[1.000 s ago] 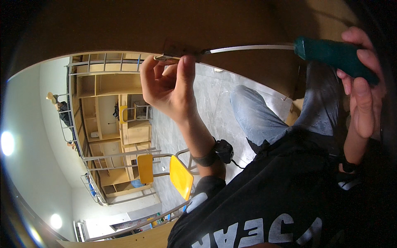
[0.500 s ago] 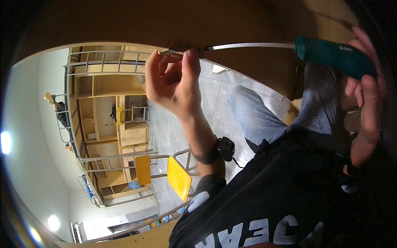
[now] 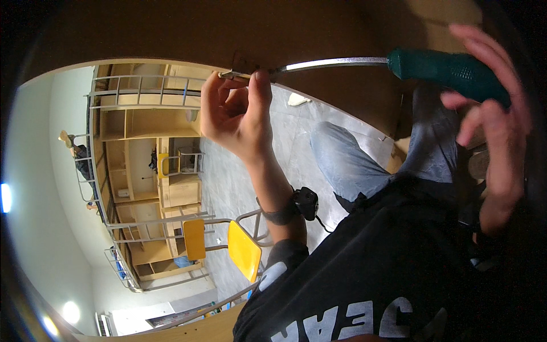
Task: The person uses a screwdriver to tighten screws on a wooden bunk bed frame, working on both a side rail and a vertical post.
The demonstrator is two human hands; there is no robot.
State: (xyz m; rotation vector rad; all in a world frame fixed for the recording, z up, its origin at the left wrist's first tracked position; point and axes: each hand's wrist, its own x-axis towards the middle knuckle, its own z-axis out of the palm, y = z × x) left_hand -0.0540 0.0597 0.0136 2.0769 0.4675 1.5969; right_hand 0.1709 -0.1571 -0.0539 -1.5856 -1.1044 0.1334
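Observation:
My left hand (image 3: 244,111) pinches a small metal fitting (image 3: 235,74) between thumb and fingers, against the edge of a dark brown wooden panel (image 3: 171,34). To its right a screwdriver (image 3: 450,71) with a thick green handle lies almost level. Its long bright shaft points left, and the tip ends beside my left thumb, close to the fitting; any screw there is too dark to make out. My right hand (image 3: 498,114) holds the handle's butt end loosely against the palm, fingers spread around it and slightly blurred.
My bent knee in jeans (image 3: 347,162) is below the panel, over a grey tiled floor (image 3: 290,137). Further left stand a yellow chair (image 3: 245,251) and wooden bunk-bed desks (image 3: 137,125) with metal rails. A strapped black device (image 3: 306,203) sits on my left wrist.
My right hand's fingers have loosened and spread on the handle, and the screwdriver has rolled and shifted slightly left. My left hand keeps its pinch on the fitting.

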